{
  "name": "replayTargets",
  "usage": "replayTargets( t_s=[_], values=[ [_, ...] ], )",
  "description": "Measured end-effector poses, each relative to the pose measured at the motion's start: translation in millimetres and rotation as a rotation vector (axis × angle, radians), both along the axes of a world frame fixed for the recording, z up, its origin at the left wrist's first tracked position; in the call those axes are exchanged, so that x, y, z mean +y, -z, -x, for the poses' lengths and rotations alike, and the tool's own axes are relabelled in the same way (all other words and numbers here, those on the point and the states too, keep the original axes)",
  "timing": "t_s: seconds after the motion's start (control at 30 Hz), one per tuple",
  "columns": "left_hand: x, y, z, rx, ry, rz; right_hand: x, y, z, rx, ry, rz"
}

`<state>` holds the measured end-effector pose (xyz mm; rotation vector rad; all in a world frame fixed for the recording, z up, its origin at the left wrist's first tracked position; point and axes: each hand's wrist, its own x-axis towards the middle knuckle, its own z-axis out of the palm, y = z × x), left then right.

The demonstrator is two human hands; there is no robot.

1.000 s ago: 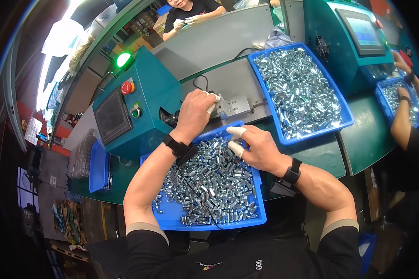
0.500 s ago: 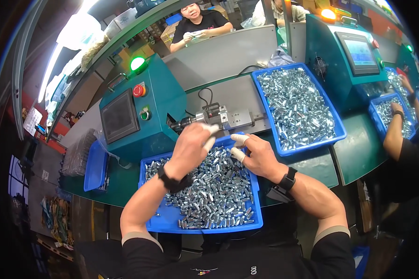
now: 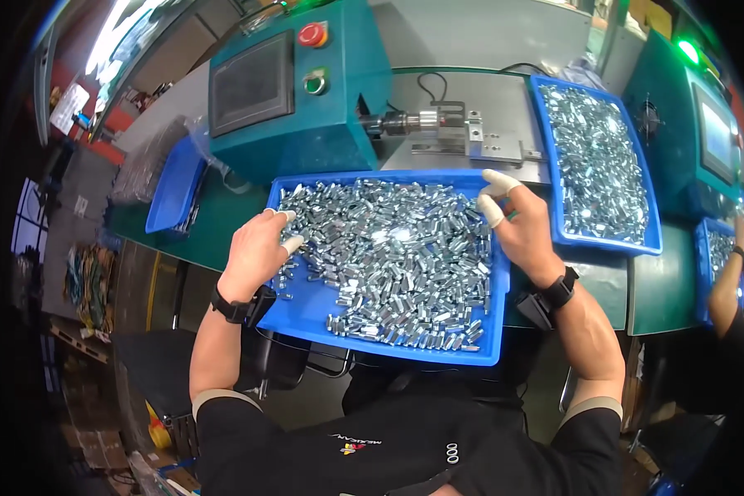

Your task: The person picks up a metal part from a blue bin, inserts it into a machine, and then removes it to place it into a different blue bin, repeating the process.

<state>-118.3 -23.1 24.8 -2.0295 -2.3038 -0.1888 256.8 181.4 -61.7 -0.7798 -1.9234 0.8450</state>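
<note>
Left hand (image 3: 258, 252) loosely curled, right hand (image 3: 527, 231) narrow at opposite sides of the near blue tray (image 3: 306, 311), I cannot tell if gripping; metal parts (image 3: 405, 256) mostly fill it, so I judge much remains.

A white tube lamp (image 3: 114, 35), well beyond and left of the left fingers (image 3: 292, 245), burns out to glare. Metal fittings (image 3: 401, 248) between both hands' fingers glint sharply. The worktop (image 3: 597, 281) right of the right fingers (image 3: 491, 212) carries a pale sheen. Farthest from the fingers, straight edges bend, details soften and the rim goes black.
</note>
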Motion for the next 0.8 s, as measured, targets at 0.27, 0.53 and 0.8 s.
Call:
replayTargets(
  t_s=[0.27, 0.53, 0.8],
  values=[
    [-21, 3, 20, 0.008, -0.082, 0.114, -4, 6, -1, 0.011, -0.015, 0.01],
    [-23, 17, 22, 0.011, -0.117, 0.157, -4, 3, -1, -0.001, -0.004, -0.009],
    [9, 32, -26, -0.219, -0.097, 0.189, -7, 0, 0, 0.023, -0.018, -0.057]
  ],
)
